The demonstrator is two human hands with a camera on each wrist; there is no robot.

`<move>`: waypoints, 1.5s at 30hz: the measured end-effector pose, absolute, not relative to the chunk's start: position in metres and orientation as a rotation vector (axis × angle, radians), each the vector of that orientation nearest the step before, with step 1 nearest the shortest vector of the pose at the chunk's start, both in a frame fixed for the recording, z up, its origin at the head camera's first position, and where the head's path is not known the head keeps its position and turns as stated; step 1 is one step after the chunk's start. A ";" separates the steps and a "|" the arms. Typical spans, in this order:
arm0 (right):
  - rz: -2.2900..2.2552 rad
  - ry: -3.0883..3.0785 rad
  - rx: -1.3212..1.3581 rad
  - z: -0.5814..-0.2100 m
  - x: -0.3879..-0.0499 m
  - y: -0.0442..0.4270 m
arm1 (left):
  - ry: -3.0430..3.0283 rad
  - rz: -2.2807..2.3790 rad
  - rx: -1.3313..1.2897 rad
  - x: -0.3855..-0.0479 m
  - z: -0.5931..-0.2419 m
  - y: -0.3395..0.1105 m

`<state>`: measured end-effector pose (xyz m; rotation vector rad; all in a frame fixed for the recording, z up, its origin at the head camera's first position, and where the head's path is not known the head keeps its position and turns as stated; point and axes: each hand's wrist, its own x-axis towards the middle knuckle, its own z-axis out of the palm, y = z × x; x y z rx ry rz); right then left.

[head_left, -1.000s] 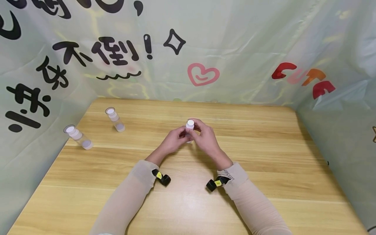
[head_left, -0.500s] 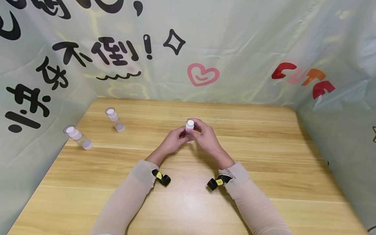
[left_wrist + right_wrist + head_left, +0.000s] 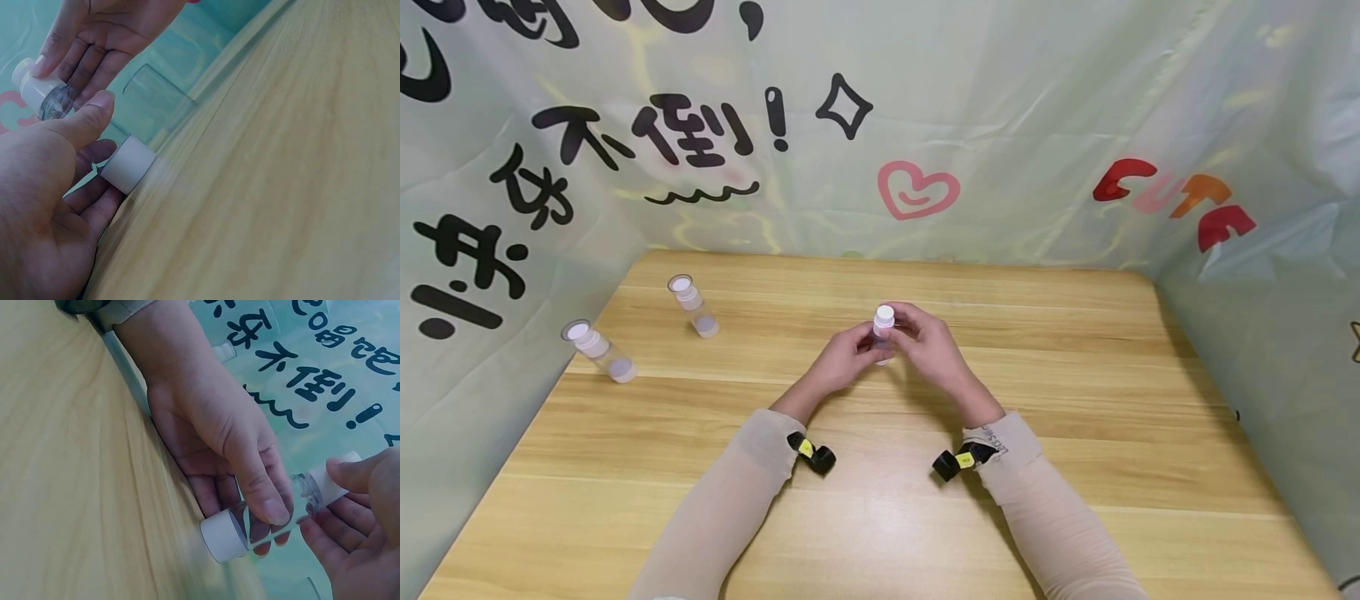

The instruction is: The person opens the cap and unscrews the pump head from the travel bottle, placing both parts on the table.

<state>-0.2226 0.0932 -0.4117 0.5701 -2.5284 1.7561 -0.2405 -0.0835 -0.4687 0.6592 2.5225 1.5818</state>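
Between both hands a small bottle (image 3: pixel 883 320) stands at the middle of the table. Its body is clear, its base (image 3: pixel 129 165) and top section (image 3: pixel 327 482) white. My left hand (image 3: pixel 844 360) grips the clear body, thumb across it. My right hand (image 3: pixel 931 350) pinches the white top section between thumb and fingers. In the left wrist view the base is at the tabletop, and a clear open-looking cylinder (image 3: pixel 156 97) stands just beyond the bottle. Fingers hide that cylinder in the head view.
Two similar bottles with clear caps stand at the left, a nearer bottle (image 3: pixel 601 353) and a farther bottle (image 3: pixel 694 307). The wooden table (image 3: pixel 880 517) is bounded by a printed curtain (image 3: pixel 1015 192) at the back and both sides.
My right wrist has swung slightly to the right and away from me, its fingers still on the white top. The left hand and the bottle have barely moved.
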 end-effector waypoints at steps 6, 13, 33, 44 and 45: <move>1.767 -2.535 0.615 -0.412 -0.223 0.096 | 2.532 1.574 0.654 -0.240 -0.468 -0.083; 1.799 -2.513 0.616 -0.412 -0.223 0.095 | 2.551 1.554 0.668 -0.240 -0.468 -0.084; 1.547 -2.484 0.567 -0.418 -0.218 0.083 | 2.538 1.560 0.670 -0.241 -0.469 -0.085; 1.722 -2.459 0.588 -0.418 -0.221 0.085 | 2.524 1.583 0.677 -0.241 -0.469 -0.084; 1.741 -2.459 0.582 -0.417 -0.221 0.086 | 2.524 1.584 0.676 -0.241 -0.469 -0.084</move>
